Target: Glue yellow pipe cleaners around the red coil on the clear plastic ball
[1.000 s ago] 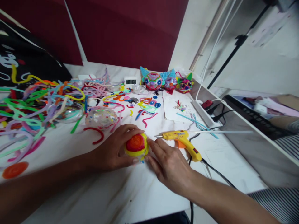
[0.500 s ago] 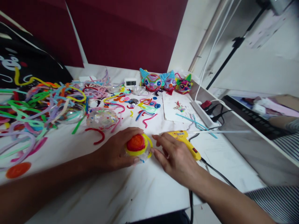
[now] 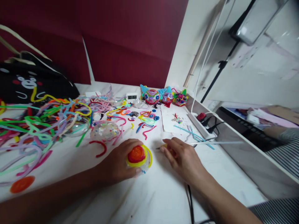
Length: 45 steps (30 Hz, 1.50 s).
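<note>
My left hand (image 3: pixel 119 161) is closed around the side of a clear plastic ball (image 3: pixel 145 169). Coiled on that ball is a disc of orange and red pipe cleaner (image 3: pixel 136 154), ringed in yellow, with a further yellow strip curving down its right side. To the right, my right hand (image 3: pixel 179 152) wraps around a yellow hot glue gun (image 3: pixel 164 146), mostly hidden by the fingers. Its metal nozzle points left at the ball, with a gap between them. On the far left lies a loose orange coiled disc (image 3: pixel 22 184).
Tangled pipe cleaners (image 3: pixel 53 124) cover the left side. A speckled clear ball (image 3: pixel 105 131), a small digital clock (image 3: pixel 131 96) and several decorated animal heads (image 3: pixel 151 97) stand farther back. At right are a white power strip (image 3: pixel 202 126) and a raised edge panel.
My right hand has picked up the glue gun from the table and turned its nozzle toward the ball. My left hand still holds the ball. The camera view has tilted up.
</note>
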Each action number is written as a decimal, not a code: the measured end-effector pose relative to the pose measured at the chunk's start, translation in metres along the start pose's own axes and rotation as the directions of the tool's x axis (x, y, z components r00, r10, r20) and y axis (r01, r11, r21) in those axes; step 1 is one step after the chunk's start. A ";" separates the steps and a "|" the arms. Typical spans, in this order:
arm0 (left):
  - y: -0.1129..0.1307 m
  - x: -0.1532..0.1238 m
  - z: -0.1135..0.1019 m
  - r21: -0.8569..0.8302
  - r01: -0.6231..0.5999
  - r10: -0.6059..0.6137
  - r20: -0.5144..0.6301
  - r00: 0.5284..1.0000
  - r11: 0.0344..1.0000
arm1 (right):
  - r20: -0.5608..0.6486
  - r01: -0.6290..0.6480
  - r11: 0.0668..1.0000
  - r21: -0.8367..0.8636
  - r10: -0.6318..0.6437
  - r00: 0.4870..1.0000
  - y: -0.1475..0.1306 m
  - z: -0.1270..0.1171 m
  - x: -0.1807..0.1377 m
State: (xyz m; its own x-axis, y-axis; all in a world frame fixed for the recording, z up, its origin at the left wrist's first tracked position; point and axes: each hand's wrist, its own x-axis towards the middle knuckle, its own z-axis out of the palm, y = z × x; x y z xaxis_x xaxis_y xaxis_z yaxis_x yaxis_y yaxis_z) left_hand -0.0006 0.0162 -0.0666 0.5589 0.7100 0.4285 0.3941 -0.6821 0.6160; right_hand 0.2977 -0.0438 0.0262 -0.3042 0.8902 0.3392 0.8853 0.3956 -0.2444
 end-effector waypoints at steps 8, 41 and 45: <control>0.006 0.002 0.000 0.087 0.078 -0.071 -0.087 0.994 0.993 | 0.224 -0.252 0.935 -0.249 0.308 0.925 0.035 -0.021 -0.010; -0.007 -0.001 -0.005 -0.010 0.013 -0.013 -0.044 0.999 1.000 | 0.018 -0.344 0.709 0.616 0.424 0.906 0.052 -0.029 -0.030; -0.007 -0.001 -0.005 -0.018 0.006 -0.007 -0.038 0.999 1.000 | 0.036 -0.334 0.609 0.720 0.447 0.894 0.042 -0.034 -0.020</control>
State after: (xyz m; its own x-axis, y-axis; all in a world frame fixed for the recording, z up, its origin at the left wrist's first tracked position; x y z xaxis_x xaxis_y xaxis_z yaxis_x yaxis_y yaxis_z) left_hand -0.0074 0.0208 -0.0681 0.5282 0.7207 0.4491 0.3840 -0.6744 0.6307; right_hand 0.3529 -0.0526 0.0405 0.1117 0.9806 0.1613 0.3873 0.1066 -0.9158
